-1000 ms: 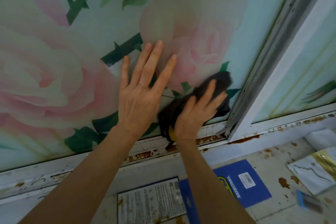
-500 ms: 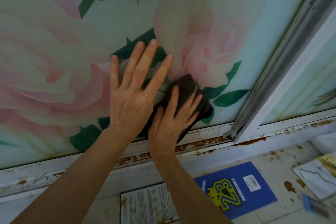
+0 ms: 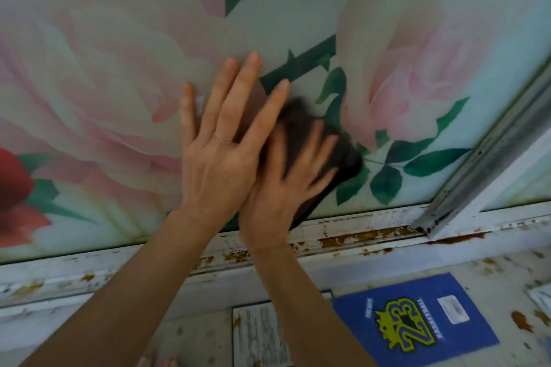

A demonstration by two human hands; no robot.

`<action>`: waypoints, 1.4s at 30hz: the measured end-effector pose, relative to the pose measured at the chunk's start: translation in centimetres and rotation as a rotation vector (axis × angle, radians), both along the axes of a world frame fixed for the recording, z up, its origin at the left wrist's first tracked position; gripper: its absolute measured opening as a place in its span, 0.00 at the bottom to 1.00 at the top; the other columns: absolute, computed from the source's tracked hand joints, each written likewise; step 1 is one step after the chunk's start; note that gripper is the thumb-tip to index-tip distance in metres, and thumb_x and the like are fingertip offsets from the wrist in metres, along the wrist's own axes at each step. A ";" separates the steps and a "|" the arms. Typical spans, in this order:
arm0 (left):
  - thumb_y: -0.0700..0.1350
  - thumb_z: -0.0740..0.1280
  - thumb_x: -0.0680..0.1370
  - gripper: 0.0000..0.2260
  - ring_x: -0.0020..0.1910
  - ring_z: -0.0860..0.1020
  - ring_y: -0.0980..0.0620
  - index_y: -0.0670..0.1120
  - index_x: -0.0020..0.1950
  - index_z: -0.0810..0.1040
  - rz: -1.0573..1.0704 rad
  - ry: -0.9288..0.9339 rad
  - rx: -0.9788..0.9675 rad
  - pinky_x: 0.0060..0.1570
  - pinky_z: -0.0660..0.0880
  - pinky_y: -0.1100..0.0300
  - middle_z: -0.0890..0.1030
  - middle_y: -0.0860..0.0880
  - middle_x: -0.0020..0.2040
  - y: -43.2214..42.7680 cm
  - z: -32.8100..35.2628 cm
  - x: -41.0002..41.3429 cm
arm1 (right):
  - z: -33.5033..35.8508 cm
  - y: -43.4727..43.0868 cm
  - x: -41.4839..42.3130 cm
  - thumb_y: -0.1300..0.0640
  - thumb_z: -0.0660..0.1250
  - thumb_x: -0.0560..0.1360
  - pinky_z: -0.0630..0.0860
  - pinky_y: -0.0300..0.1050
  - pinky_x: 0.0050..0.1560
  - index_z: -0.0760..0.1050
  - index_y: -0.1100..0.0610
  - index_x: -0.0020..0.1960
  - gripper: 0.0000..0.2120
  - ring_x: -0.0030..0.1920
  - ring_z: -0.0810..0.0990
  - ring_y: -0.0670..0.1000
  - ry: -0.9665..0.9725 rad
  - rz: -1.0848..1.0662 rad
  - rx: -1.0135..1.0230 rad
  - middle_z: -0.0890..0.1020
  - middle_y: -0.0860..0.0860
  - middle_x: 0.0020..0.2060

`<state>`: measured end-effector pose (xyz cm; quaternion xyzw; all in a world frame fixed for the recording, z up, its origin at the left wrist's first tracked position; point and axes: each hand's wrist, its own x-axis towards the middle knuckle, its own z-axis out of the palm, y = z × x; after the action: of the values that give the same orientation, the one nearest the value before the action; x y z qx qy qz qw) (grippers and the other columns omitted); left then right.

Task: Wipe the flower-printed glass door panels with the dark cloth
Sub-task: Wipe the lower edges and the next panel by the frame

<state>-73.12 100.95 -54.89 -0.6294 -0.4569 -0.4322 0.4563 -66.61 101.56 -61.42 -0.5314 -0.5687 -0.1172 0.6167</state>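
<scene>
**Low on the rose-printed glass: two flat hands, one cloth**

On the lower part of the glass door panel, printed with large pink roses and thorned green stems, I see the dark cloth spread against the pane just above the rusted white bottom rail. The right hand lies over it with fingers straight and fanned, pressing rather than gripping, and it shows blurred. The left hand is flat on bare glass with fingers apart, its edge touching the right hand. Neither hand clasps anything.

I judge the cloth soft, limp and light. It will likely bunch or slip free unless the palm pins its middle. The glass looks stiff, smooth and breakable, so I would press evenly. Below the rail, a blue booklet and a printed sheet lie on a stained surface.
</scene>
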 end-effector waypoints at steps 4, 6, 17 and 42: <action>0.40 0.68 0.82 0.21 0.75 0.67 0.41 0.48 0.75 0.71 0.017 0.009 -0.014 0.74 0.56 0.37 0.66 0.41 0.75 -0.8 -0.5 -2.2 | -2.0 0.3 1.0 0.45 0.51 0.86 0.45 0.66 0.77 0.62 0.41 0.75 0.18 0.82 0.44 0.52 -0.217 0.094 0.047 0.53 0.51 0.78; 0.40 0.69 0.82 0.21 0.75 0.67 0.41 0.48 0.75 0.72 0.026 0.017 -0.006 0.73 0.57 0.36 0.67 0.41 0.75 -0.9 -0.6 -3.0 | -2.0 1.0 3.1 0.45 0.52 0.86 0.46 0.65 0.77 0.65 0.42 0.74 0.17 0.82 0.45 0.51 -0.299 0.074 0.088 0.55 0.51 0.78; 0.39 0.66 0.83 0.19 0.74 0.67 0.41 0.47 0.74 0.74 0.096 -0.017 -0.050 0.72 0.59 0.35 0.69 0.40 0.73 -3.2 -1.1 -7.1 | -2.2 -1.7 -4.3 0.49 0.55 0.86 0.46 0.69 0.77 0.63 0.43 0.75 0.18 0.82 0.46 0.57 -0.217 0.078 0.027 0.59 0.57 0.76; 0.35 0.64 0.83 0.23 0.76 0.62 0.41 0.49 0.77 0.68 0.195 -0.081 -0.084 0.75 0.56 0.37 0.68 0.37 0.75 -6.3 -1.6 -13.9 | -3.6 -2.1 -3.9 0.43 0.67 0.81 0.48 0.63 0.75 0.62 0.40 0.77 0.27 0.79 0.53 0.52 -0.667 0.179 0.151 0.57 0.50 0.79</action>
<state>-86.98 94.70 -56.46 -0.5826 -0.5517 -0.3914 0.4506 -70.48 99.46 -65.01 -0.3648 -0.7729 -0.2713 0.4426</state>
